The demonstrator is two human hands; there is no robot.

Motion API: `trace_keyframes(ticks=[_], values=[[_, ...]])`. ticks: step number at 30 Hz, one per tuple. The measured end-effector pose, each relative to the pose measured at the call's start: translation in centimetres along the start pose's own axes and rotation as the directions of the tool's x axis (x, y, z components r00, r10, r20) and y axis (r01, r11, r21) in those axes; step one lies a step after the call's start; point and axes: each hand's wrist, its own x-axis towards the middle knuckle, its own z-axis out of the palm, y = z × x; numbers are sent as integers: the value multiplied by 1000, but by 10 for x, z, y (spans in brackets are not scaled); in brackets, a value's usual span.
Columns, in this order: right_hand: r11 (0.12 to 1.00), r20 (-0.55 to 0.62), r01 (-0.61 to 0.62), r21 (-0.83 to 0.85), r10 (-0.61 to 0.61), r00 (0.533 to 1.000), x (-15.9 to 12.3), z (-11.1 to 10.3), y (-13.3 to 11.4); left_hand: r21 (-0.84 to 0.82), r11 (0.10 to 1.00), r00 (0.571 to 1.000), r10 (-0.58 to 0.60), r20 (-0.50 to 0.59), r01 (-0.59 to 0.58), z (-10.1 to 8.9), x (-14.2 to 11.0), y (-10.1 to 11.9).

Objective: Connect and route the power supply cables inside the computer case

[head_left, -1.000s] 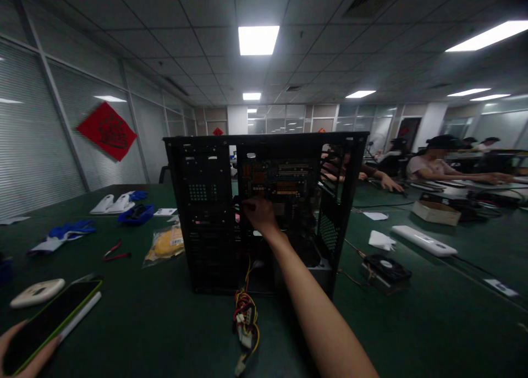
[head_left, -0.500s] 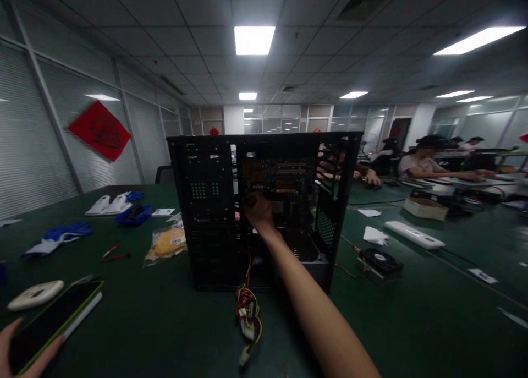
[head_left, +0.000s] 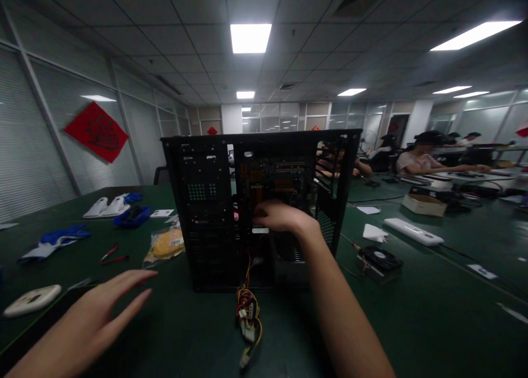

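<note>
An open black computer case [head_left: 202, 202] stands upright on the green table. Inside it a motherboard [head_left: 284, 174] is mounted at the back, above a power supply [head_left: 289, 262]. My right hand [head_left: 278, 215] reaches into the case at the lower part of the motherboard; its fingers are bent, and the dark interior hides what the tips touch. A bundle of power cables [head_left: 247, 317] hangs from the case onto the table. My left hand [head_left: 99, 312] is in the air at the lower left with fingers apart and nothing in it, above a dark phone [head_left: 37, 317].
At left lie a white oval device [head_left: 33, 301], a red and black cable [head_left: 113, 255], blue-white gloves [head_left: 60, 240] and a bagged yellow item [head_left: 165, 245]. At right are a cooling fan [head_left: 381, 258], a white power strip [head_left: 413, 232] and a cardboard box [head_left: 424, 204]. Other people sit farther back.
My left hand has let go of the phone and moved right, fingers spread. My right hand has shifted right and slightly lower inside the case.
</note>
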Motion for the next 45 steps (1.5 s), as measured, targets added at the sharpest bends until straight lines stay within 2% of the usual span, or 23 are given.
trace_keyframes(ticks=[2, 3, 5, 6, 8, 9, 10, 12, 14, 20, 22, 24, 26, 29, 33, 35, 38, 42, 45], values=[[1000, 98, -10, -15, 12, 995, -17, -11, -8, -64, 979, 977, 200, 77, -195, -15, 37, 44], [1000, 113, 3, -12, -2, 994, -25, -15, -12, -72, 951, 950, 305, 61, -300, -22, 56, 66], [998, 109, 61, 8, -62, 992, -38, -24, -23, -46, 878, 878, 473, -68, -477, -31, 93, 108], [996, 100, 94, 12, -94, 991, -44, -27, -29, -4, 838, 827, 539, -161, -546, -32, 109, 126], [991, 82, 136, -11, -135, 987, -55, -33, -40, 95, 791, 751, 606, -264, -605, -27, 136, 156], [989, 76, 139, -39, -136, 988, -60, -35, -44, 140, 771, 729, 634, -258, -621, -21, 146, 168], [988, 74, 137, -69, -132, 989, -64, -36, -48, 186, 759, 729, 651, -210, -624, -14, 154, 178], [986, 76, 121, -117, -112, 991, -70, -38, -53, 258, 764, 761, 635, -135, -591, -1, 164, 192], [984, 81, 107, -140, -96, 992, -70, -37, -55, 280, 761, 770, 630, -104, -586, 9, 170, 196], [977, 114, 140, -159, -123, 986, -44, -24, -46, 314, 681, 686, 719, -113, -661, 19, 176, 179], [973, 148, 143, -180, -117, 982, -36, -19, -42, 333, 681, 697, 712, -92, -652, 21, 174, 180], [968, 179, 96, -233, -54, 982, -34, -14, -42, 350, 704, 742, 669, -37, -618, 25, 167, 185], [956, 192, 24, -292, 34, 981, -37, -12, -45, 348, 726, 787, 613, 63, -593, 29, 159, 193], [948, 205, 24, -318, 44, 978, -45, -11, -52, 351, 722, 801, 562, 206, -597, 38, 146, 201], [951, 217, 107, -291, -44, 975, -46, -9, -58, 492, 679, 832, 512, 215, -545, 64, 134, 202], [951, 247, 113, -286, -40, 968, -43, -5, -59, 517, 692, 857, 475, 200, -504, 80, 131, 202], [940, 286, 102, -327, -5, 958, -38, -1, -61, 516, 710, 878, 404, 257, -479, 96, 126, 205], [926, 315, 136, -353, -19, 949, -37, -2, -65, 522, 739, 902, 303, 307, -426, 91, 125, 213], [927, 340, 150, -345, -26, 940, -39, -5, -66, 521, 740, 888, 232, 396, -426, 75, 128, 220]])
